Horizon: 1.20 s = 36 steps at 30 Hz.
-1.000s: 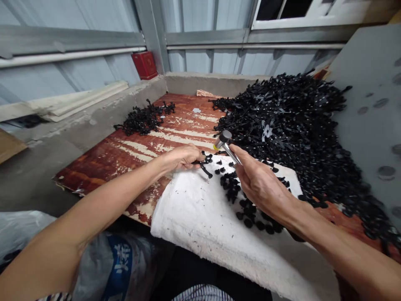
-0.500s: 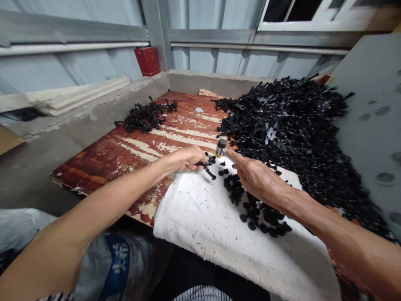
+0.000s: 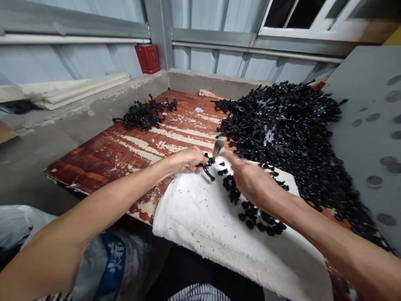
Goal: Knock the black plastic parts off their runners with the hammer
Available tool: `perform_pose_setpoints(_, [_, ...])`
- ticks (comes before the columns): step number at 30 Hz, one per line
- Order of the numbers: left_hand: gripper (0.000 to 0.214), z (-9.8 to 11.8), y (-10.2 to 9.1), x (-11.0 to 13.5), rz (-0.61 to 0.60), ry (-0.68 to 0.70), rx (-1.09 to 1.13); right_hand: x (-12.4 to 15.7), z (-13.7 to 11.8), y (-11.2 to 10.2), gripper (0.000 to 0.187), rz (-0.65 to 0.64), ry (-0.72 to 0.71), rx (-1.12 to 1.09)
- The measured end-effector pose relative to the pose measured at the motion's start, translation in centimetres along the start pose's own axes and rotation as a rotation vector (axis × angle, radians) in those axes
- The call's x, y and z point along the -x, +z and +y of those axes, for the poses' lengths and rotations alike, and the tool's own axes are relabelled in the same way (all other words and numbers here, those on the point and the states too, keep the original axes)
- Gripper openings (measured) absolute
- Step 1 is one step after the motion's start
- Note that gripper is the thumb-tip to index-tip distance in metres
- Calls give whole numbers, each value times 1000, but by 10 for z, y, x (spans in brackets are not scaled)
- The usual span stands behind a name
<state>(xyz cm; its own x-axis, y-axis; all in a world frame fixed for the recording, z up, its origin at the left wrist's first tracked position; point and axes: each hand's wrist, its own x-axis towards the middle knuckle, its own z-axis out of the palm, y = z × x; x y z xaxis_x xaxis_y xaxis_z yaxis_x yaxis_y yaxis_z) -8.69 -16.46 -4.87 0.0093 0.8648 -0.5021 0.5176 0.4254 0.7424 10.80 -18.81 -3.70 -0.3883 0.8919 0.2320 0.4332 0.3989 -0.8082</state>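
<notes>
My left hand is closed on a black plastic sprue piece and holds it down on the far edge of a white cloth pad. My right hand, blurred by motion, grips the handle of a small hammer whose head sits just above the sprue. Several loose black round pieces lie on the pad under my right wrist.
A big heap of black plastic sprues fills the right of the worn red board. A smaller black pile lies at the back left. A grey panel leans at the right; a red box stands on the ledge.
The hammer head has come down and leftward toward the sprue held by my left hand, and my right hand is now blurred. The left hand has stayed put.
</notes>
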Motion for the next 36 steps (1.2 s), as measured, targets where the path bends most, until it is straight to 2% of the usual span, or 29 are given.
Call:
perform_pose_setpoints(2, [28, -1, 0, 1, 6, 26, -3, -1, -4, -1, 38, -47, -19, 52])
perform_pose_setpoints(5, [28, -2, -3, 8, -12, 88, 32, -3, -10, -5, 35, -31, 41, 80])
perform_pose_setpoints(8, [25, -1, -4, 23, -138, 239, 57, -2, -13, -9, 20, -23, 167, -11])
perform_pose_setpoints(10, [25, 0, -1, 35, -257, 359, -15, 2, -13, -8, 13, -82, 222, -94])
perform_pose_setpoints(14, [27, 1, 11, 53, -390, 517, -264, 13, -16, 1, 25, -219, 316, -285])
perform_pose_setpoints(16, [26, -3, 15, 58, -398, 561, -299, 19, -18, 4, 29, -242, 358, -363])
perform_pose_setpoints(17, [23, -7, 17, 60, -358, 573, -272, 22, -19, 5, 29, -236, 377, -399])
perform_pose_setpoints(19, [17, -16, 18, 64, -207, 557, -124, 26, -20, 6, 30, -199, 406, -468])
perform_pose_setpoints(21, [30, -24, 21, 69, -48, 459, 129, 30, -18, 6, 30, -138, 422, -528])
perform_pose_setpoints(22, [37, -27, 24, 72, -20, 384, 275, 31, -17, 6, 29, -105, 426, -552])
perform_pose_setpoints(24, [38, -30, 32, 76, -76, 231, 541, 34, -15, 9, 28, -56, 433, -587])
perform_pose_setpoints(26, [27, -28, 42, 79, -158, 135, 706, 36, -14, 13, 26, -38, 442, -610])
perform_pose_setpoints(28, [17, -22, 49, 78, -147, 97, 746, 40, -14, 16, 26, -33, 450, -623])
perform_pose_setpoints(30, [18, -16, 50, 73, -82, 78, 732, 44, -13, 17, 27, -15, 451, -625])
perform_pose_setpoints(36, [24, -5, 28, 42, -8, 48, 634, 73, -9, 9, 34, 136, 461, -705])
